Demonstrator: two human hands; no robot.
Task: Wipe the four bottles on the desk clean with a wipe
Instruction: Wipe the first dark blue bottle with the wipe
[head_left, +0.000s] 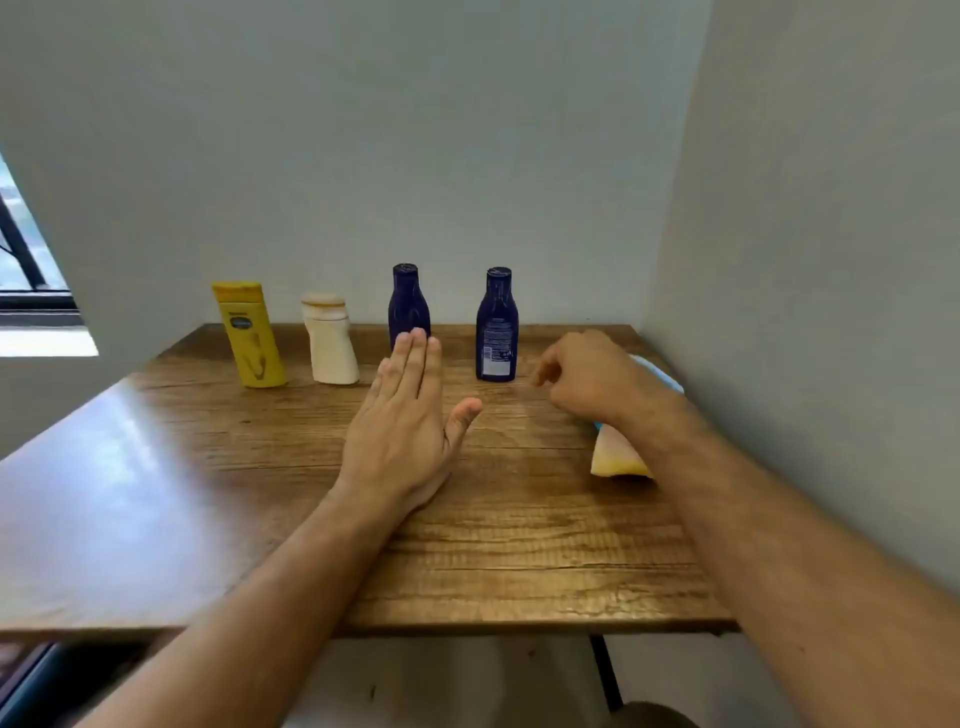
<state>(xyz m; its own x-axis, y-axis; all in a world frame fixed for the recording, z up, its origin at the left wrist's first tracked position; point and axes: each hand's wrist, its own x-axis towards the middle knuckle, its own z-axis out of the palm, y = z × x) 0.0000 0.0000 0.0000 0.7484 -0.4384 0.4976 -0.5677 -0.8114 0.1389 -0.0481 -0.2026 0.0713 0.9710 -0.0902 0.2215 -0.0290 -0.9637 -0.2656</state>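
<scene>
Several bottles stand in a row at the back of the wooden desk (208, 467): a yellow bottle (249, 335), a cream bottle (329, 339), a dark blue bottle (408, 304) and a second dark blue bottle (497, 325) with its label facing me. My left hand (410, 421) hovers flat with fingers together, its fingertips overlapping the first blue bottle's base. My right hand (592, 376) is loosely curled just right of the second blue bottle, holding nothing. Under my right wrist lies a wipe pack (618, 457), yellow and pale blue, partly hidden.
A wall runs behind the bottles and another wall (805, 312) closes the desk's right side. A window (26, 291) is at the far left. The desk's front edge is near me, with a dark leg (608, 675) below it.
</scene>
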